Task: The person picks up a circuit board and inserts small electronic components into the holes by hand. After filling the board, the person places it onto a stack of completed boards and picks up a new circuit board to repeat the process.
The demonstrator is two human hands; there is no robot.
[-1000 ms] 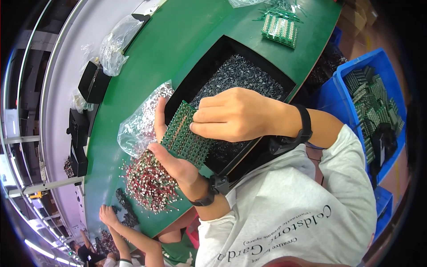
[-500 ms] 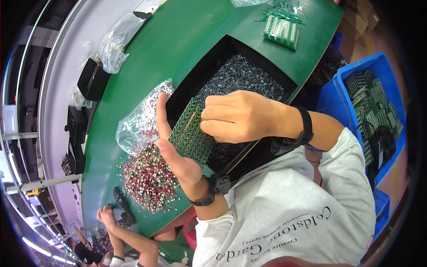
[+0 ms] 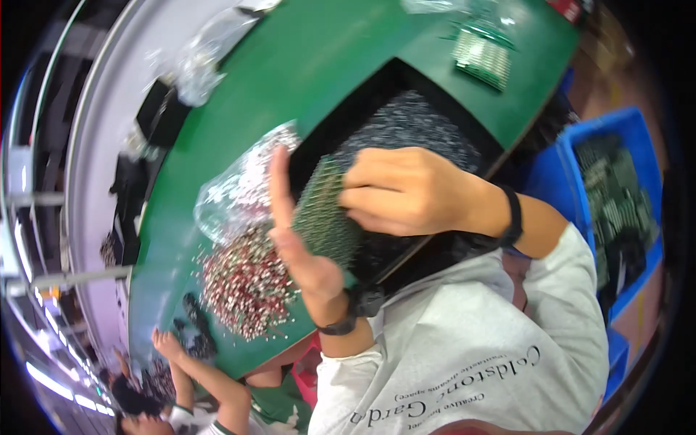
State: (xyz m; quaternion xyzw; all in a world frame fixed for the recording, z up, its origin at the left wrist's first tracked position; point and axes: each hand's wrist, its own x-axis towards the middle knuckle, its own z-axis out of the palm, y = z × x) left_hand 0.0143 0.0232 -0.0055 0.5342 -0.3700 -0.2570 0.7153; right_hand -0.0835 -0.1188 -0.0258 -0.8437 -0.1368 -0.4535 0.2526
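A green circuit board panel [image 3: 326,221], set with rows of small parts, stands tilted in my left hand [image 3: 312,272]. The left thumb and index finger reach along its left edge. At the panel's right side is my right hand [image 3: 409,192], its fingertips pinched together against the face; anything between them is too small or blurred to make out. Behind and below both hands sits a black tray [image 3: 346,103] holding a heap of small dark parts [image 3: 417,130]. Left of my left hand lies a pile of small red-and-white wired parts [image 3: 246,286].
A clear plastic bag [image 3: 250,177] of similar parts touches the pile. Stacked boards [image 3: 482,58] lie at the table's far right. A blue crate [image 3: 569,156] of boards stands beyond the right edge. Another person's hands [image 3: 168,346] are at the lower left.
The view has shifted slightly, so the table's things appear a little further right, and it is more blurred. Both hands keep their places at the panel, which now looks more edge-on.
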